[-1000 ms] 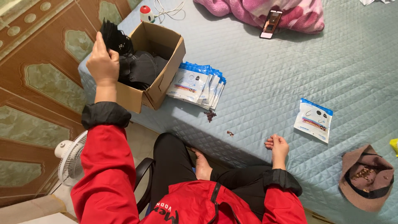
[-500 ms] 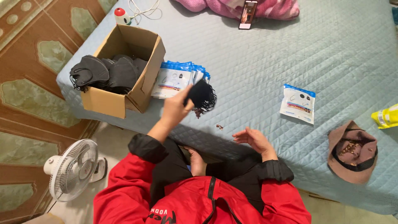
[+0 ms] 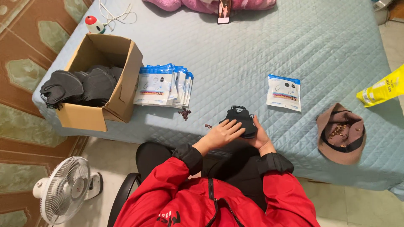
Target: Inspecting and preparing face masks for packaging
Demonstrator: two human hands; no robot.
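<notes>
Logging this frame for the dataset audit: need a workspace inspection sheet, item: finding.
Surface: bed with blue-grey quilted cover, used as worktable.
Job's things: black face masks stacked between both hands; cardboard box at left, full of black masks; fanned stack of blue-white pouches beside it; single pouch to the right.
Clutter: brown cap, yellow packet, phone on pink cloth, small dark bits.
Hands: left hand flat on the masks; right hand cupping them from below.
Cables: white cord by a small red-white device.
Surroundings: white floor fan, patterned brown floor.
</notes>
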